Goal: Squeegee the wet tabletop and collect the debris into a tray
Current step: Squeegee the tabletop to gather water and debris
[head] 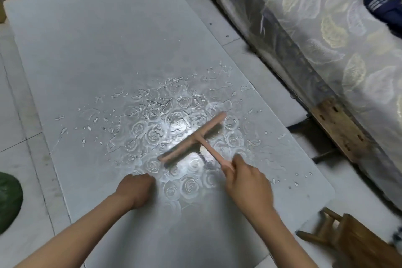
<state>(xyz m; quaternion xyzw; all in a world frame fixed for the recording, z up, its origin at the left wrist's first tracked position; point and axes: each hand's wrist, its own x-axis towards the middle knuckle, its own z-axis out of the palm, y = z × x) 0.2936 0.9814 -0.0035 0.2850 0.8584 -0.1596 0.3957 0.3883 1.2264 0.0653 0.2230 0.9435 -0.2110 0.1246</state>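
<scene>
A pale grey tabletop with an embossed rose pattern fills the view. A puddle of water with scattered droplets spreads over its near middle. A pink T-shaped squeegee lies with its blade on the wet patch, angled from lower left to upper right. My right hand grips the end of its handle. My left hand rests on the table just left of the blade's near end, fingers curled under, holding nothing that I can see. No tray is in view.
A mattress with a leaf-pattern cover runs along the right, past a strip of tiled floor. A small wooden stool stands at the table's near right corner. A green object lies on the floor at left.
</scene>
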